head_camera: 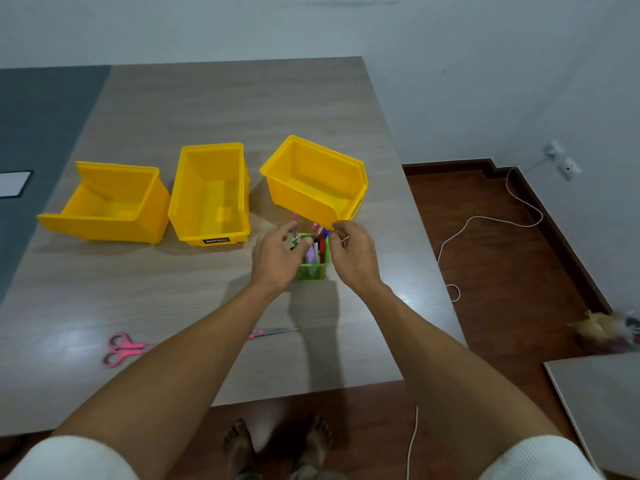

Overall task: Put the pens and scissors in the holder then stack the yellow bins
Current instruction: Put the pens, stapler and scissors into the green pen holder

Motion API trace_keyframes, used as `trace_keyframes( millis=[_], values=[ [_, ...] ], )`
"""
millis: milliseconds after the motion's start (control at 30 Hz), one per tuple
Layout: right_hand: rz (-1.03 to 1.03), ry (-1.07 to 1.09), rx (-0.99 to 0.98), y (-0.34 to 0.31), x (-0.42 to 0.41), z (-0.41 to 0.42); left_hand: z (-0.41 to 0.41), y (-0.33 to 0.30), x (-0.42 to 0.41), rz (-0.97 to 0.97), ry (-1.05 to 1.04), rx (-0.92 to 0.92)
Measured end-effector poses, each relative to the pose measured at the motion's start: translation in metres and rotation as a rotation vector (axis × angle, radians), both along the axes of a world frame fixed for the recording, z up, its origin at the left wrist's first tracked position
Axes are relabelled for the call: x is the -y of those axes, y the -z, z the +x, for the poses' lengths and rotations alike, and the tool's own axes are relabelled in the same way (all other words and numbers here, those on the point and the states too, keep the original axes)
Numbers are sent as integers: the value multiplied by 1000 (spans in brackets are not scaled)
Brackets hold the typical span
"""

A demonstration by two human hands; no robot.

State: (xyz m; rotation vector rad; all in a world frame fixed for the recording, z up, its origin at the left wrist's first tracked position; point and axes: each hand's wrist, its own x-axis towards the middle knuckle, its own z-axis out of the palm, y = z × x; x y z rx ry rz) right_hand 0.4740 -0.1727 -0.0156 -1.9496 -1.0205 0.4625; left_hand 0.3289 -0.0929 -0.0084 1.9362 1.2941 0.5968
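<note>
"MATALL" label [216,240] on middle bin [210,194]

Pink scissors [129,348] mid-length behind the left forearm [194,358] (blade tip [277,331] beyond it); holder [313,263] contents indistinct.

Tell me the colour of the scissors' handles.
Pink, clearest in the head view: the scissors lie on the table.

My hands meet over the green holder [311,265] on the table [207,109]: my left hand [277,258] pinches something small at its rim, and my right hand [353,252] curls beside it, fingers bent. Pens [295,225] stand upright inside. Three yellow bins [207,192] sit in a row just beyond, apart and unstacked. Pink scissors [119,348] lie on the table near me, partly hidden under my left forearm.
</note>
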Motion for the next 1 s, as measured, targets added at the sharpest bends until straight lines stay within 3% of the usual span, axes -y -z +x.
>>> trace_keyframes(
  millis=[133, 433, 667, 867, 1000],
  values=[
    [53, 31, -11, -9, -8, -7, -18, -10, -11, -6, -32, 46],
    [124, -92, 91, -30, -29, -78, -130, -10, -32, -70, -149, -118],
    [-116, -271, 33, 1, -28, -148, -220, 14, -22, -213, -187, -206],
    [-421, -387, 20, 41, -14, -193, -282, 36, -9, -291, -256, -461],
    [-629, -435, 276, 68, 0, -210, -298, 55, -4, -339, -362, -564]
  ],
)
